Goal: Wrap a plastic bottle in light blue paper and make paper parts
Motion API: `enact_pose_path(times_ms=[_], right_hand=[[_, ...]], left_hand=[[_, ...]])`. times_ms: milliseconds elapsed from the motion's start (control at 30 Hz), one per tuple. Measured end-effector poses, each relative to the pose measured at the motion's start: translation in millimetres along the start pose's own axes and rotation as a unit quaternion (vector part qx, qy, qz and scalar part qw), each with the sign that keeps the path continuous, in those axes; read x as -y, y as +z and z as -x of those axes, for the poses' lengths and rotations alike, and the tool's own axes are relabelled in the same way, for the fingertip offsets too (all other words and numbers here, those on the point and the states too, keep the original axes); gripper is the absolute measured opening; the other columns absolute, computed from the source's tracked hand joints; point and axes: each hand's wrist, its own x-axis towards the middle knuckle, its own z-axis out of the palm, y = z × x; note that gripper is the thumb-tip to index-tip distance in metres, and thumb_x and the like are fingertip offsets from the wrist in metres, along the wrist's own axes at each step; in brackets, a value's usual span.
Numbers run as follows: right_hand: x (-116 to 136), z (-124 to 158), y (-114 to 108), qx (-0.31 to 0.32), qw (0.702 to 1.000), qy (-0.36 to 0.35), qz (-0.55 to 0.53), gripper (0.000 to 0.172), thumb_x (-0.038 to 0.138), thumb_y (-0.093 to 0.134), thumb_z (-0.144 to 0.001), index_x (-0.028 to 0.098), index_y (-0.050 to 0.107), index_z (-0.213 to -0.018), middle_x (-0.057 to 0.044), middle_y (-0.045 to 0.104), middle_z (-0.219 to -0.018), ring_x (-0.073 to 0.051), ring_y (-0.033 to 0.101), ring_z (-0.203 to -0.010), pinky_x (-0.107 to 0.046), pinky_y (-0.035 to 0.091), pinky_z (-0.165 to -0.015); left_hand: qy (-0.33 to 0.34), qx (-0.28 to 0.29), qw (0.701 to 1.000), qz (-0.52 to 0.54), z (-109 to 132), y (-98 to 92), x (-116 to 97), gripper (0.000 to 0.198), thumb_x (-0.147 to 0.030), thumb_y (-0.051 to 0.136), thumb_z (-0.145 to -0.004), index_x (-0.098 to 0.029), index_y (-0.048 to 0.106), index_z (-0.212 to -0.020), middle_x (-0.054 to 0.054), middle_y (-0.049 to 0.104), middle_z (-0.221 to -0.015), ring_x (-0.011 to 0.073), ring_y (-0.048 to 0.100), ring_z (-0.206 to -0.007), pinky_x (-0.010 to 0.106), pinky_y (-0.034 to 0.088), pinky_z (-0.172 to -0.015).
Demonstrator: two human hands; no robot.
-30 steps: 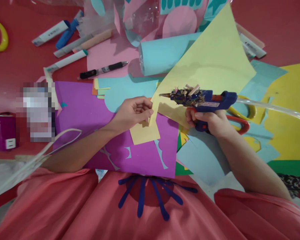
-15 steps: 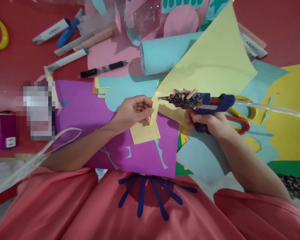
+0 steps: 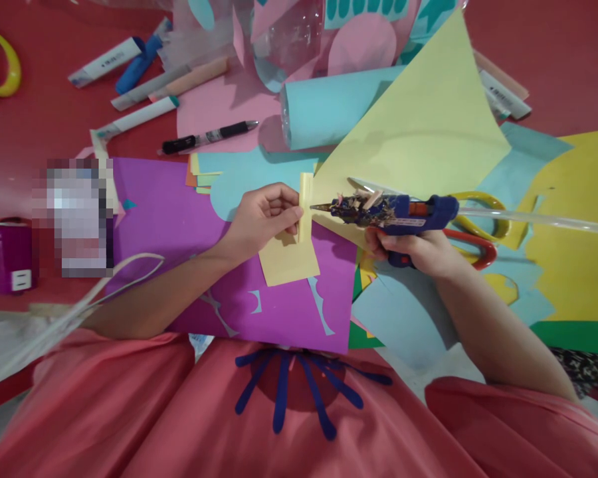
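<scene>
Strip (image 3: 305, 192), pinched in our left hand (image 3: 269, 216), runs lengthwise away from us, just left of the nozzle (image 3: 321, 208) of the glue gun (image 3: 411, 207) our right hand (image 3: 418, 249) grips.

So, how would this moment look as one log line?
left hand: pinches yellow strip; right hand: grips glue gun; nozzle: at strip's edge, contact unclear; nearby: purple sheet

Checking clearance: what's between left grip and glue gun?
In the head view, the yellow paper strip, held by the left grip; whether the glue gun touches it is unclear.
</scene>
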Motion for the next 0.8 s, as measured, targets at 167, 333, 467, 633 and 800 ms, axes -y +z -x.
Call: enact_pose_path(times_ms=[167,333,467,633,800], right_hand=[[1.6,1.0,-0.6,0.019,0.999,0.022,0.020,0.027,0.042,0.063,-0.066,0.021,0.047,-0.061,0.001,0.053,-0.057,-0.011,0.046,-0.051,-0.027,0.038,-0.048],[4.2,0.4,-0.2,0.011,0.998,0.027,0.053,0.028,0.045,0.063,-0.061,0.021,0.051,-0.062,0.000,0.053,-0.059,-0.013,0.046,-0.055,-0.028,0.038,-0.050],[4.6,-0.1,-0.6,0.025,0.996,0.034,0.083,0.027,0.046,0.061,-0.062,0.020,0.054,-0.064,0.000,0.053,-0.058,-0.013,0.046,-0.053,-0.029,0.039,-0.049],[6.5,-0.4,-0.6,0.042,0.995,0.002,0.089,0.021,0.040,0.059,-0.064,0.020,0.054,-0.064,0.002,0.052,-0.057,-0.012,0.045,-0.052,-0.027,0.038,-0.050],[3.3,1.5,-2.9,0.050,0.995,-0.029,0.083,0.023,0.040,0.061,-0.067,0.020,0.053,-0.062,0.001,0.051,-0.057,-0.012,0.045,-0.052,-0.027,0.038,-0.050]], left_hand=[[0.013,-0.020,1.000,0.014,-0.2,0.1,0.0,0.021,-0.026,0.076,-0.064,-0.016,0.058,-0.070,-0.006,0.060,-0.057,0.0059,0.057,-0.044,0.018,0.050,-0.046],[0.019,-0.030,0.999,0.010,-1.4,-0.8,2.0,0.023,-0.027,0.078,-0.064,-0.017,0.058,-0.070,-0.006,0.060,-0.056,0.0063,0.058,-0.044,0.018,0.050,-0.047],[0.035,-0.042,0.998,0.023,-3.3,-2.2,5.4,0.021,-0.025,0.076,-0.067,-0.017,0.057,-0.070,-0.006,0.060,-0.056,0.0060,0.059,-0.045,0.017,0.049,-0.047],[0.045,-0.045,0.997,0.043,-6.0,-4.1,8.4,0.019,-0.023,0.075,-0.068,-0.017,0.057,-0.070,-0.006,0.062,-0.057,0.0050,0.058,-0.044,0.017,0.049,-0.047],[0.036,-0.072,0.996,0.036,-7.4,-5.1,6.9,0.017,-0.021,0.071,-0.072,-0.019,0.054,-0.069,-0.007,0.059,-0.054,0.0044,0.056,-0.044,0.017,0.048,-0.047]])
